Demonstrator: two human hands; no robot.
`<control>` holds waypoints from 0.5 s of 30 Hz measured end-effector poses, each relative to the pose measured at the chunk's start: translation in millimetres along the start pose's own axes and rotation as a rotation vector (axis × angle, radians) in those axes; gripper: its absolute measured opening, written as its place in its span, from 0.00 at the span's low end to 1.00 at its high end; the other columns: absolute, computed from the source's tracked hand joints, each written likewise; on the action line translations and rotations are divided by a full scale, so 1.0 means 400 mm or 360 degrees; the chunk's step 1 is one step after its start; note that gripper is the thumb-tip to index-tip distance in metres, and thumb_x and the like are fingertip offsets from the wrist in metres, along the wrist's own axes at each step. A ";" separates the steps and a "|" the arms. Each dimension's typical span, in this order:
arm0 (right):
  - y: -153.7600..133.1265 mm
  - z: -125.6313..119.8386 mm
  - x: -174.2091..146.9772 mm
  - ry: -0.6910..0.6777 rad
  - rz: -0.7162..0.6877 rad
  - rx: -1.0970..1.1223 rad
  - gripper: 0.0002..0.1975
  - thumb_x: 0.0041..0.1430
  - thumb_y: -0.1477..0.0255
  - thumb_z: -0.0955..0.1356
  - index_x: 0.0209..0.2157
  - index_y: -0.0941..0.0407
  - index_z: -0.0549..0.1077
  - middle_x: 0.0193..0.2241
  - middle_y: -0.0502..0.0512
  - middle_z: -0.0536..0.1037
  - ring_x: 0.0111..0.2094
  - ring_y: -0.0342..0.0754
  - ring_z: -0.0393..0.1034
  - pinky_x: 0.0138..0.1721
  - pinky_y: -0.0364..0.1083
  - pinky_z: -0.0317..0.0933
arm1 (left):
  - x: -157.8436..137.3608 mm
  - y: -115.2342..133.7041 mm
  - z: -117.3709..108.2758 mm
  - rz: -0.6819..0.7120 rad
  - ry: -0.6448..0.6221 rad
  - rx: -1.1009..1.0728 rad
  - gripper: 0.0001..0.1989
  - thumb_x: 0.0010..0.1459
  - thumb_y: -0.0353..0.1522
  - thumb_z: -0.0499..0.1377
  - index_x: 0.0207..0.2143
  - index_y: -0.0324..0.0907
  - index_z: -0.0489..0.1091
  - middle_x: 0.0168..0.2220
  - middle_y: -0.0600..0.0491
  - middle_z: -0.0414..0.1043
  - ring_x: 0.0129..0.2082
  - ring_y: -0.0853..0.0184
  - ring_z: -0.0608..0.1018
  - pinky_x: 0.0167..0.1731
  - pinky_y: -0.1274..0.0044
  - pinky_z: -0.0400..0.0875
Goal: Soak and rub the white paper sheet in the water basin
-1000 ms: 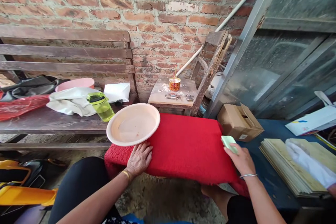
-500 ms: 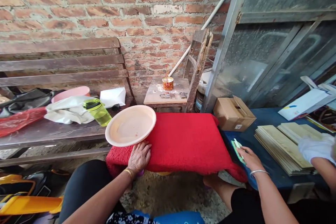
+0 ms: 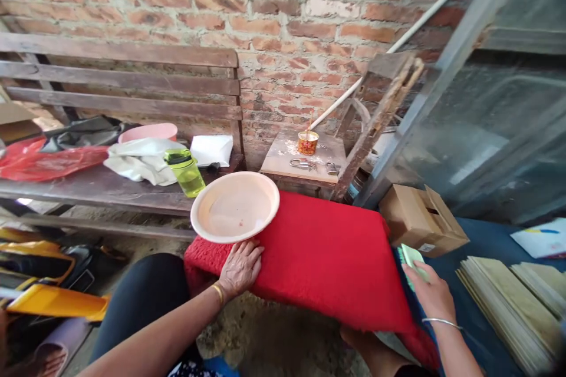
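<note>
My left hand lies flat at the near edge of the red plush cloth, fingers spread and pointing at the basin. Its fingertips reach the near side of the wide, pale pink basin; whether they touch it I cannot tell. My right hand, with a silver bangle, is closed around a light green scrub brush. The brush is held past the cloth's right edge, over a blue surface. Its darker bristles face left, and part of it is hidden by my fingers.
A wooden bench at left holds a green bottle, white cloth and bags. On a chair stand a tin and padlocks. At right are a cardboard box and stacked pale boards.
My view has swung left, so the scene sits tilted and further right. Another person's gloved hand over the boards has left view. The brush in my right hand has turned, showing more green.
</note>
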State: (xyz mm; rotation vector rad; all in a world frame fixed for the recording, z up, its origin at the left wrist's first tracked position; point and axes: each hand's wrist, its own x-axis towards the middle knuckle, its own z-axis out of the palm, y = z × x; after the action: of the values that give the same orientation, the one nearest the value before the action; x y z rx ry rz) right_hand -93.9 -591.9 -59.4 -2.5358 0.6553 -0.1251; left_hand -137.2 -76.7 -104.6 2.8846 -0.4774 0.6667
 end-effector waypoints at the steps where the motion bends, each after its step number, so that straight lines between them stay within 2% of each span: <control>1: -0.061 0.015 0.005 0.0010 -0.0104 -0.0016 0.32 0.51 0.47 0.63 0.48 0.53 0.77 0.31 0.59 0.76 0.41 0.60 0.73 0.43 0.54 0.66 | -0.001 0.002 -0.002 -0.0003 0.0005 -0.0011 0.15 0.63 0.29 0.52 0.47 0.44 0.75 0.49 0.47 0.75 0.51 0.57 0.75 0.54 0.63 0.65; 4: -0.286 0.097 -0.006 -0.0094 -0.0455 -0.0029 0.28 0.55 0.52 0.64 0.50 0.55 0.77 0.33 0.59 0.74 0.40 0.57 0.72 0.44 0.54 0.66 | -0.004 0.005 -0.003 -0.0019 0.0055 -0.0042 0.15 0.63 0.28 0.51 0.47 0.44 0.75 0.48 0.48 0.76 0.51 0.57 0.75 0.55 0.64 0.64; 7: -0.508 0.210 -0.038 -0.0183 -0.0834 -0.0104 0.22 0.59 0.58 0.66 0.50 0.53 0.78 0.37 0.58 0.72 0.40 0.54 0.70 0.45 0.52 0.64 | -0.012 0.007 0.000 -0.0019 0.0132 -0.0051 0.16 0.64 0.28 0.50 0.48 0.45 0.74 0.50 0.49 0.76 0.53 0.58 0.74 0.56 0.64 0.62; 9: -0.627 0.287 -0.060 -0.0242 -0.1021 -0.0147 0.19 0.59 0.59 0.68 0.49 0.50 0.78 0.40 0.58 0.72 0.41 0.53 0.68 0.47 0.51 0.62 | -0.017 0.006 0.002 -0.0008 0.0176 -0.0047 0.16 0.65 0.28 0.50 0.48 0.46 0.74 0.51 0.49 0.76 0.53 0.58 0.75 0.57 0.64 0.61; 12: -0.742 0.377 -0.088 -0.0346 -0.1201 -0.0202 0.17 0.58 0.57 0.70 0.47 0.46 0.79 0.42 0.56 0.72 0.43 0.52 0.67 0.48 0.49 0.60 | -0.019 0.006 0.001 0.0021 0.0210 -0.0041 0.16 0.66 0.29 0.49 0.47 0.45 0.75 0.51 0.49 0.76 0.52 0.59 0.75 0.56 0.65 0.61; 15: -0.777 0.418 -0.086 -0.0433 -0.1300 -0.0275 0.18 0.57 0.57 0.71 0.49 0.42 0.78 0.43 0.54 0.72 0.44 0.50 0.68 0.48 0.47 0.60 | -0.016 0.007 -0.004 0.0047 0.0197 0.0009 0.16 0.66 0.28 0.49 0.47 0.44 0.75 0.50 0.49 0.77 0.50 0.59 0.76 0.53 0.66 0.62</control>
State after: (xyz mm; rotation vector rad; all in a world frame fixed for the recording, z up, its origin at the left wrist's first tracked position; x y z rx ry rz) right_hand 44.1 -265.5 -46.4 -2.7567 -0.5145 -0.0003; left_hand -144.2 -77.1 -106.1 2.8246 -0.5031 0.8468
